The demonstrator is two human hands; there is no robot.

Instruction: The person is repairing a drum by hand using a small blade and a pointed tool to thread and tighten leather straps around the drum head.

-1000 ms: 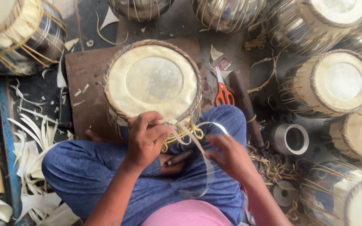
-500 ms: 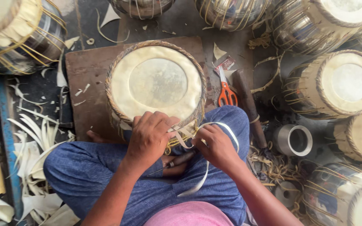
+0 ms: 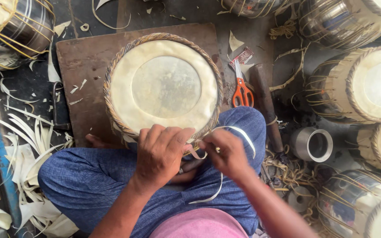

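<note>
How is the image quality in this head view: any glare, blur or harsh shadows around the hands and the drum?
Head view: soft, even light, no hard shadows; the drum skin is matte and sharp. Left hand and right hand are only slightly soft where they work the pale strap. Bright reflections streak the metal drum shells at the frame edges.

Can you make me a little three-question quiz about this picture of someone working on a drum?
1. True or false: the orange-handled scissors lie on the floor to the right of the drum.
2. What is the right hand pinching? A) a hammer B) a pale strap C) a brush
3. Fill in: the left hand rests on the drum's near ____.

Key:
1. True.
2. B, the pale strap, which loops down over the blue trousers.
3. Rim, at the braided edge.
</note>
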